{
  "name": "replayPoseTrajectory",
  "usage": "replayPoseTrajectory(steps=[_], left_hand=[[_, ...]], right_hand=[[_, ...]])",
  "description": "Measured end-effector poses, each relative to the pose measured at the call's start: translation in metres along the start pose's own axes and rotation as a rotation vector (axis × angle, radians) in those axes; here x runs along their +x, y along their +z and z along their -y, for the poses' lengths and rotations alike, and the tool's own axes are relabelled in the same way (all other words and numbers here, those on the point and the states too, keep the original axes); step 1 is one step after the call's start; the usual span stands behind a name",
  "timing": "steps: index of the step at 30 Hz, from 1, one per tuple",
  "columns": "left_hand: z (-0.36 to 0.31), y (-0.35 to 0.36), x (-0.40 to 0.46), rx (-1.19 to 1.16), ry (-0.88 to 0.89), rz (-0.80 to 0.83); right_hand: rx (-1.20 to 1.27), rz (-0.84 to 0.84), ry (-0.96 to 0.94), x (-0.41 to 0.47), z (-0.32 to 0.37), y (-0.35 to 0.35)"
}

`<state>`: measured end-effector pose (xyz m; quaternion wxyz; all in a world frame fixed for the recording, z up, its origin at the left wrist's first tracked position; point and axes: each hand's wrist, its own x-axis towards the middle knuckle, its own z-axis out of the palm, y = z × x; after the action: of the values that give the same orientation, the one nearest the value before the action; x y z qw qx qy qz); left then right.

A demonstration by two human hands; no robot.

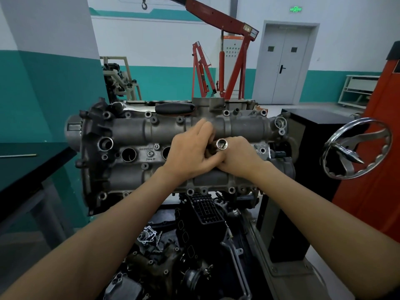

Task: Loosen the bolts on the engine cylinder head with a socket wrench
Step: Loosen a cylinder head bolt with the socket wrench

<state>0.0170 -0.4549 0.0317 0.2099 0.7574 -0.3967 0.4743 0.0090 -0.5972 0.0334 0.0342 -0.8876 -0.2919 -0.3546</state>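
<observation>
Two hands (190, 152); one socket (222, 144); one cylinder head (134, 131); one handwheel (357, 148).

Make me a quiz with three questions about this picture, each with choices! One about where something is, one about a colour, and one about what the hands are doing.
1. Where is the shiny handwheel?
A. right of the engine
B. left of the engine
C. on the floor

2. What colour is the engine crane by the far wall?
A. blue
B. red
C. yellow

3. What does the right hand hold?
A. nothing
B. a hammer
C. a socket

Answers:
1. A, it stands right of the cylinder head, on the orange stand.
2. B, its boom and legs are red.
3. C, its fingers curl round the socket, open end facing up, while the left hand grips the dark part beside it.
</observation>
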Motion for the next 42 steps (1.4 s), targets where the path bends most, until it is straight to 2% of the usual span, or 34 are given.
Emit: replayPoseTrajectory(steps=[5,9,15,23,26,31,38,42], left_hand=[[-0.0051,-0.0008,-0.0032,-0.049,-0.02,0.024],[-0.0039,0.0016,-0.003,-0.017,-0.026,-0.006],[-0.0001,0.0023,-0.0049,-0.035,-0.012,-0.037],[-0.0052,-0.0026,-0.0045,-0.144,-0.064,0.077],[-0.0075,-0.0028,-0.0043,-0.139,-0.072,0.088],[-0.0059,0.0007,-0.0063,-0.076,-0.109,0.016],[-0.0005,0.0007,-0.0071,-0.123,-0.092,0.07],[-0.0034,-0.0009,-0.0074,-0.148,-0.089,0.07]], right_hand=[[-0.008,0.047,0.101,-0.001,-0.0039,0.0066],[0.083,-0.007,0.175,-0.0018,-0.0057,0.0068],[0.14,-0.028,0.151,-0.0051,-0.0025,0.0063],[0.034,0.066,0.1,-0.0036,-0.0006,0.0065],[0.026,0.053,0.101,-0.003,-0.0012,0.007],[0.045,0.05,0.118,-0.0033,-0.0037,0.0104],[0.153,-0.063,0.147,-0.0085,-0.0032,0.0076],[0.077,-0.002,0.111,-0.0058,-0.0022,0.0079]])
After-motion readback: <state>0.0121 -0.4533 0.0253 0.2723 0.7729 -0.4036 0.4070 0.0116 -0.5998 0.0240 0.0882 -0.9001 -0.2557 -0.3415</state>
